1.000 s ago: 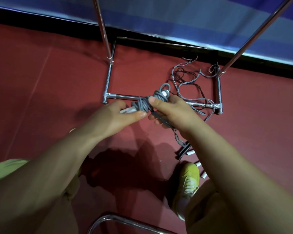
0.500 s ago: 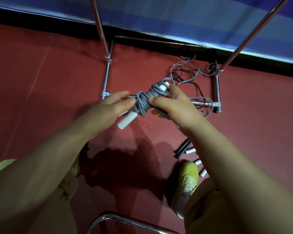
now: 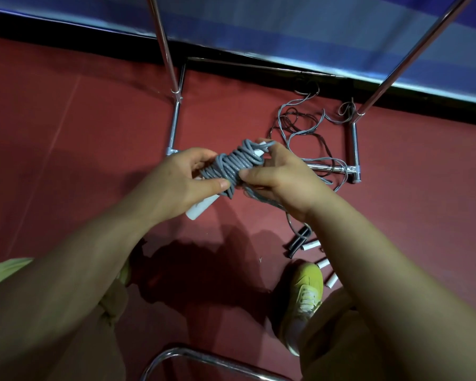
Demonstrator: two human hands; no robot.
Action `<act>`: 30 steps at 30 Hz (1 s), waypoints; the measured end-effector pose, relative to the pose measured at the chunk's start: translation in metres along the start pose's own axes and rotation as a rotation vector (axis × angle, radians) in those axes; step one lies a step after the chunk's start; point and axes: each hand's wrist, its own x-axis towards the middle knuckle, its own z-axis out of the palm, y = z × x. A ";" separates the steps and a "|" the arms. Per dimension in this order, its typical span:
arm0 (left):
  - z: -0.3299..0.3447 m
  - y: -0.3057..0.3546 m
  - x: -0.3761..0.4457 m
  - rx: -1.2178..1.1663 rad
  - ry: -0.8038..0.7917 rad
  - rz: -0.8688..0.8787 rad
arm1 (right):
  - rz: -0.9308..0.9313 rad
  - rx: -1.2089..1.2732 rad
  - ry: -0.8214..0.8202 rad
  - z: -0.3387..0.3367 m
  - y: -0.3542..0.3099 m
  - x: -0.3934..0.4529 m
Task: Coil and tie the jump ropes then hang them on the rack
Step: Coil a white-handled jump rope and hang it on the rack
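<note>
Item: coiled grey jump rope [image 3: 235, 165], held in the air between my two hands above the red floor [image 3: 66, 138]. Long axis runs on a diagonal, from near-left up to far-right. One white handle [image 3: 201, 209] sticks out at the near-left end, pointing down toward the floor; a second white handle tip [image 3: 260, 148] shows at the far-right end among the top loops. Cord wraps crosswise round the middle of the bundle.

Left hand [image 3: 176, 182]: fingers curled round the near-left half of the bundle, thumb laid along the near side, gripping rope and lower handle together. Right hand [image 3: 280, 177]: thumb and fingers pinching the far-right half, a loose strand trailing down beneath the wrist.

Change from a second ago: the bundle has swung from nearly level to this steeper diagonal, the lower handle has slid out clear of my left palm, and both hands have drawn nearer to me, off the line of the rack's base bar.

Surroundings: chrome rack [image 3: 173, 116] stands beyond my hands, its two uprights rising left and right, base bars on the floor. Loose grey and dark ropes [image 3: 305, 127] lie tangled inside the base on the right. Black handles [image 3: 297, 242] and white handles [image 3: 322, 262] lie on the floor just beside my yellow-green shoe [image 3: 304, 287]. A curved chrome tube [image 3: 204, 358] sits at the near edge.
</note>
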 end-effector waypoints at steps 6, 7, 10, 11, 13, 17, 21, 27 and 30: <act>0.002 0.001 -0.001 0.034 0.081 0.056 | 0.129 -0.200 0.006 0.000 -0.003 -0.005; 0.002 0.001 -0.001 0.052 0.092 0.064 | 0.127 -0.255 0.014 -0.001 -0.004 -0.006; 0.004 0.000 -0.001 0.049 0.080 0.065 | 0.083 -0.321 0.082 -0.002 -0.003 -0.005; 0.005 0.001 -0.002 0.035 0.071 0.061 | 0.073 -0.317 0.115 -0.001 -0.003 -0.004; 0.007 0.003 -0.003 0.021 0.048 0.052 | 0.061 -0.269 0.166 0.002 -0.001 -0.003; 0.008 0.007 -0.006 0.025 -0.016 0.047 | 0.072 -0.239 0.171 0.004 0.000 -0.003; 0.013 0.004 -0.008 -0.063 -0.029 0.015 | 0.117 -0.214 0.144 0.003 -0.001 -0.003; 0.010 0.001 -0.003 -0.168 -0.027 -0.058 | 0.150 -0.229 0.121 0.004 0.000 -0.003; 0.011 -0.004 0.000 -0.225 -0.054 -0.062 | 0.152 -0.253 0.119 0.006 0.002 -0.002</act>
